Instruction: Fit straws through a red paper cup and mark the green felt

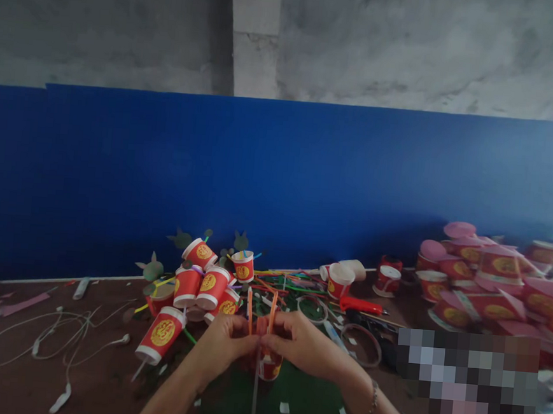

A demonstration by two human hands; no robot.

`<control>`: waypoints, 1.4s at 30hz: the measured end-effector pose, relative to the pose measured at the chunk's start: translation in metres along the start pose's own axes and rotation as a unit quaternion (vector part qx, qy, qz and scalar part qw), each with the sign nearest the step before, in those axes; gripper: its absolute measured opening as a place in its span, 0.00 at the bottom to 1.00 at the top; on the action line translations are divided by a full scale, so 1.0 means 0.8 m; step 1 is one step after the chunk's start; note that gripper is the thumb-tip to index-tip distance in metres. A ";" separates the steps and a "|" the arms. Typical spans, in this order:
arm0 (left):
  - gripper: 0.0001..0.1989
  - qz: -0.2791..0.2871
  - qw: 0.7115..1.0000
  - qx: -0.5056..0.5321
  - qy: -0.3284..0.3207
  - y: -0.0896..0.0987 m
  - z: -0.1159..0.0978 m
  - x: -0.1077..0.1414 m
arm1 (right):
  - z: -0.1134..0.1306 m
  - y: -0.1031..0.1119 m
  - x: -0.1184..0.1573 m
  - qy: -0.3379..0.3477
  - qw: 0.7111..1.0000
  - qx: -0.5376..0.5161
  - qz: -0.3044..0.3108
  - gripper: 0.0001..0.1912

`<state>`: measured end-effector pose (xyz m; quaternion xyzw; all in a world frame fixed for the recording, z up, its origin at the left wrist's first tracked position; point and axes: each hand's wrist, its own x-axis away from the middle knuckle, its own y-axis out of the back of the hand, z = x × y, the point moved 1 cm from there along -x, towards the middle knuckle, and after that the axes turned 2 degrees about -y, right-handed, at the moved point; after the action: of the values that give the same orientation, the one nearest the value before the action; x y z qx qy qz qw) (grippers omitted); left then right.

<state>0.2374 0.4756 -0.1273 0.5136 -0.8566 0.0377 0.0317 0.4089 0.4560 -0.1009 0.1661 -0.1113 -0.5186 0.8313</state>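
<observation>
My left hand (230, 342) and my right hand (292, 341) meet at the front centre, fingers pinched together. Between them two thin orange strips (273, 310) stand upright, one at each hand's fingertips. Just under the fingers is a red paper cup (271, 367) with a yellow print, partly covered by my hands. A thin pale stick (255, 397) runs down from the fingertips toward me. What exactly the fingertips press on is partly hidden. Below lies a dark green mat (309, 401) with small white scraps.
Decorated red cups (160, 335) are piled left of my hands, some with rabbit-shaped cutouts. Coloured sticks (280, 280) lie behind. To the right are a red-handled tool (363, 305), tape rings (361, 344) and cups with pink paper (502, 263). White earphones (60, 400) lie left.
</observation>
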 end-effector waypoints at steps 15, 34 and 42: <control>0.19 -0.001 1.000 -0.002 0.012 -0.009 0.000 0.004 | -0.008 -0.008 -0.010 0.036 0.991 -0.076 -0.101 0.09; 0.20 -0.176 0.973 -0.124 -0.089 0.012 0.009 -0.017 | 0.001 0.032 0.000 0.023 0.951 -0.157 -0.266 0.20; 0.58 0.028 0.961 -0.263 -0.082 -0.008 0.059 -0.017 | 0.004 0.055 0.012 0.160 0.902 0.013 -0.401 0.13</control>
<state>0.2486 0.4802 -0.1755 0.4646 -0.8500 -0.2298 0.0945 0.4478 0.4649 -0.0808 0.2882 0.0929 -0.7729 0.5576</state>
